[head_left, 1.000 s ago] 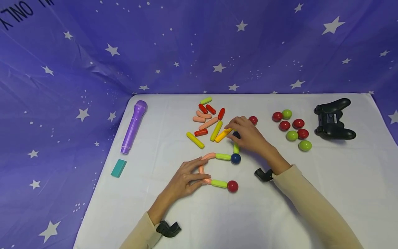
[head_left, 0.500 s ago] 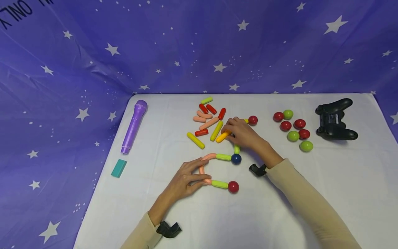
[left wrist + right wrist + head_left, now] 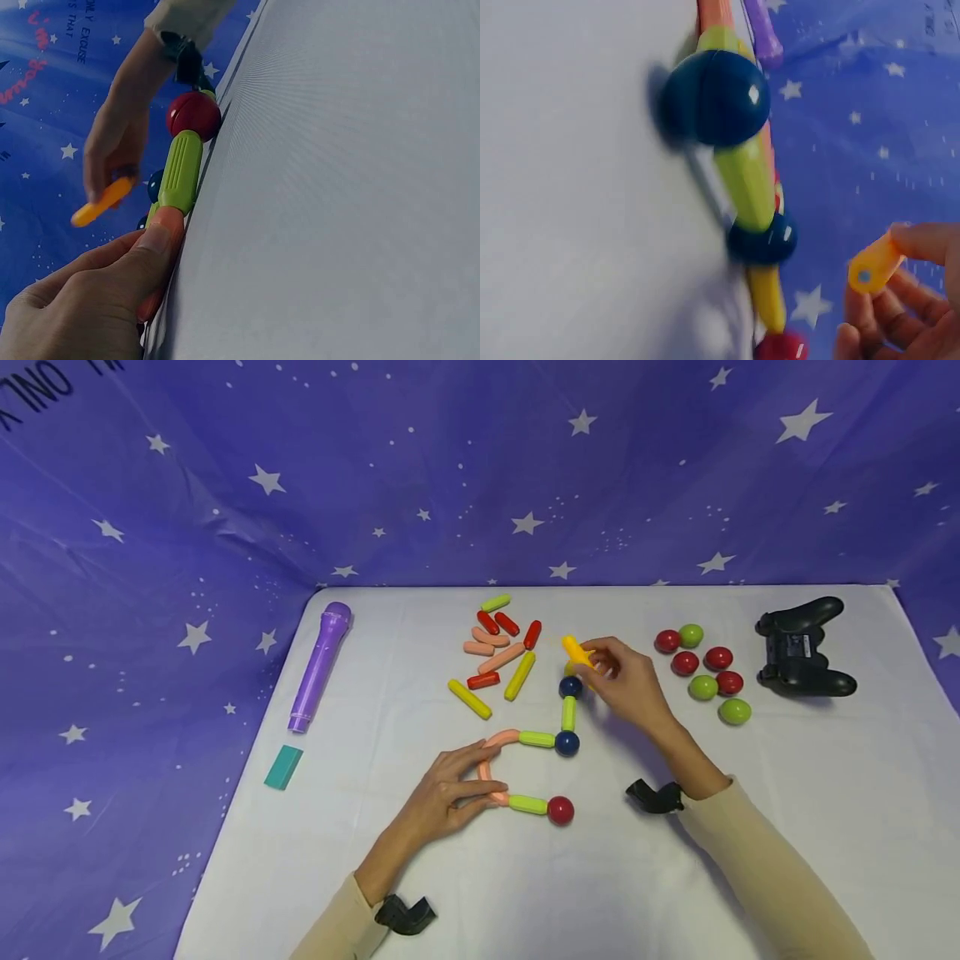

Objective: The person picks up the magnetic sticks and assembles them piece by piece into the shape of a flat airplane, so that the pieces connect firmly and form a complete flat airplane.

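My left hand holds the curved peach sticks of a chain of toy magnetic sticks and balls. In the left wrist view its thumb presses on a peach stick beside a green stick and a red ball. The chain's upper arm runs through a green stick and a blue ball to a second blue ball. Above that ball, my right hand pinches an orange-yellow magnetic stick, raised off the table. A yellow stick beyond the ball is mostly hidden by this hand.
Several loose red, peach, yellow and green sticks lie at the back middle. Red and green balls and a black game controller are at the right. A purple microphone and a teal block lie left.
My right hand has picked up the orange-yellow stick from beside the loose sticks and moved it up and right, over the chain's far blue ball. The left hand has stayed in place.
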The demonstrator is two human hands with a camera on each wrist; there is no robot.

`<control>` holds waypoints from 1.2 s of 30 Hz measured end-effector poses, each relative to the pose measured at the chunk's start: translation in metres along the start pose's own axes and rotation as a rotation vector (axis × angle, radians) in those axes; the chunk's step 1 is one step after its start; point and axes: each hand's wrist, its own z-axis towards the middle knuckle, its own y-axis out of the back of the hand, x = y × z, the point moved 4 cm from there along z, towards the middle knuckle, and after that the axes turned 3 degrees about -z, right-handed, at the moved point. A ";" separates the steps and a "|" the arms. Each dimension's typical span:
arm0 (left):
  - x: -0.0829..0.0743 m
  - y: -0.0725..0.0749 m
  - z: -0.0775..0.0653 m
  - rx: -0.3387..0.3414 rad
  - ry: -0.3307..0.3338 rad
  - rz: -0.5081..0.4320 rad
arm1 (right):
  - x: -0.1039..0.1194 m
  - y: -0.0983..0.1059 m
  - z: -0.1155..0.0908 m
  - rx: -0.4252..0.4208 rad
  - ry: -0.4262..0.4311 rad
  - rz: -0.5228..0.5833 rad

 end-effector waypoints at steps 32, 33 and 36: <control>0.000 -0.001 0.000 -0.010 0.011 0.009 | -0.058 0.018 -0.001 0.030 -0.201 -0.257; 0.000 -0.001 0.000 -0.007 0.012 0.009 | -0.059 0.019 0.001 0.017 -0.196 -0.258; 0.000 -0.001 0.000 -0.004 0.017 0.008 | -0.060 0.019 0.010 0.005 -0.167 -0.237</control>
